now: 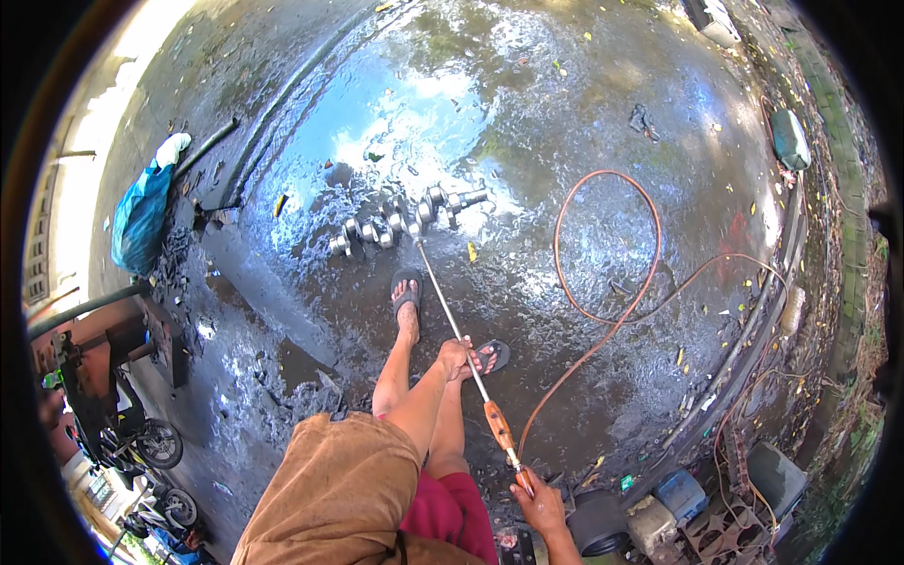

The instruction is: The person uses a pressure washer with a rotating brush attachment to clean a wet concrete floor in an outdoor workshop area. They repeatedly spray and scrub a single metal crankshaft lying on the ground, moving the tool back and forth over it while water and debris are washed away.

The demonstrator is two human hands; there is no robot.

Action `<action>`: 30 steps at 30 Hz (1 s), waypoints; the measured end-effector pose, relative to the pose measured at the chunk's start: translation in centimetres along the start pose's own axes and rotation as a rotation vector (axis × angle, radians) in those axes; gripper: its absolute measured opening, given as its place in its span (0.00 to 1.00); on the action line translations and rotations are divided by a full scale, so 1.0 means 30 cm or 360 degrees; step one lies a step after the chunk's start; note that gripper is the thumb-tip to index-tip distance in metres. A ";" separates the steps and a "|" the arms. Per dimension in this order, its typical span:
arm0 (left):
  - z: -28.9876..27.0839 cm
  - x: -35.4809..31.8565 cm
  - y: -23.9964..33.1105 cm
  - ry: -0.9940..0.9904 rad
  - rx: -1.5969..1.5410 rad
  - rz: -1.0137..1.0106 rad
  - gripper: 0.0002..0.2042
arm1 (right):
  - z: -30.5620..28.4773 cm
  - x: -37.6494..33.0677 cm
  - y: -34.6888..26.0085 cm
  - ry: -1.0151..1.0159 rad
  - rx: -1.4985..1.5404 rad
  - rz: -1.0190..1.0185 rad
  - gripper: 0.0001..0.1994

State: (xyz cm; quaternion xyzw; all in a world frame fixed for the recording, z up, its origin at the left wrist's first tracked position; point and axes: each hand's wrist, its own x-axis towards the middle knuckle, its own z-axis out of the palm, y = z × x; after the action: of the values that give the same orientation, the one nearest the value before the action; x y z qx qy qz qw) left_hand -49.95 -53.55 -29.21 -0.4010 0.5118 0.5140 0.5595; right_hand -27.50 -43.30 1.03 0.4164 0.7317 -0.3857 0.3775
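A metal crankshaft lies on the wet, muddy ground ahead of my feet. My left hand is closed around the thin metal tube of a spray lance, partway along it. At the lance's rear, my right hand grips the end of its orange-brown handle. The lance slants forward and left, its tip at the middle of the crankshaft; from this view I cannot tell whether the two touch. No distinct spray shows at the tip. An orange-brown hose joins the lance near my right hand.
The hose loops over the ground to my right. A blue bag stands at the left, above parked motorbikes. Several containers, including a blue one and a black one, crowd the lower right. My sandalled feet are close to the crankshaft.
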 end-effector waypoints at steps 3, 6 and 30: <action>0.005 -0.004 0.005 0.0011 0.0013 0.0000 0.14 | -0.003 0.000 -0.003 -0.0013 -0.0039 0.0025 0.25; 0.009 -0.008 0.011 0.0016 0.0022 0.0001 0.14 | -0.005 0.002 -0.006 -0.0016 -0.0016 0.0023 0.25; -0.083 -0.020 -0.020 0.0063 -0.0027 0.0014 0.14 | -0.046 -0.003 -0.039 -0.0152 -0.0077 -0.0016 0.26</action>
State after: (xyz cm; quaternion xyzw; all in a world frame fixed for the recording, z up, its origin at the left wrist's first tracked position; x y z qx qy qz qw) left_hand -49.73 -56.17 -29.06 -0.4137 0.5202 0.5127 0.5435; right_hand -28.84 -42.54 2.00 0.3846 0.7241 -0.3893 0.4199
